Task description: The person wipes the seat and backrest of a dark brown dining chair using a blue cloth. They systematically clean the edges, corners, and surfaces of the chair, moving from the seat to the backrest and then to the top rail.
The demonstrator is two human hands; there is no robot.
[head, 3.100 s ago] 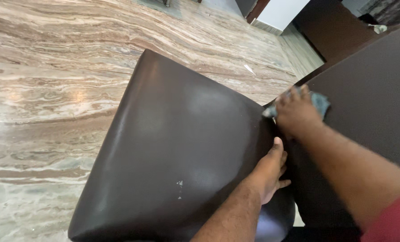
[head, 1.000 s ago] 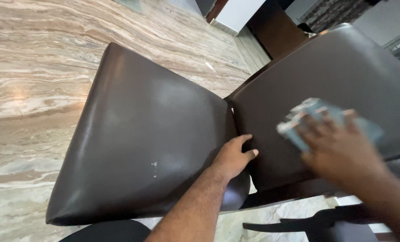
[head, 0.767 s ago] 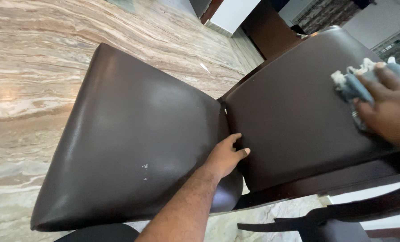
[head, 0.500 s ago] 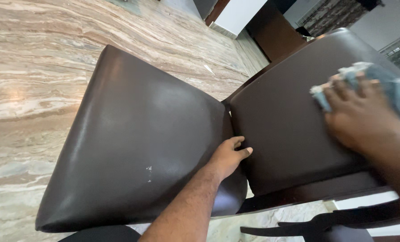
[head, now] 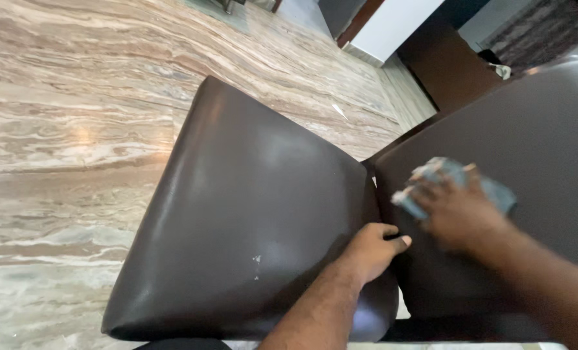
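Two hands are showing: the left hand [head: 373, 249] is resting at the seat's back corner and the right hand [head: 460, 214] is pressing against the backrest. One chair is standing here, showing one dark seat [head: 256, 214] and one backrest [head: 535, 155]. One blue-grey cloth [head: 454, 181] is lying under the right hand. One small white scrap [head: 339, 111] is lying on the floor [head: 75, 129].

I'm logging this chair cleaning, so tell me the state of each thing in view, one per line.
Dark brown leather chair seat: bare, glossy, small white scuffs near its front.
Dark brown leather chair backrest: under the cloth.
Blue-grey cloth: bunched, pressed on the backrest.
Right hand: on the cloth, blurred.
Left hand: resting at the seat's rear edge.
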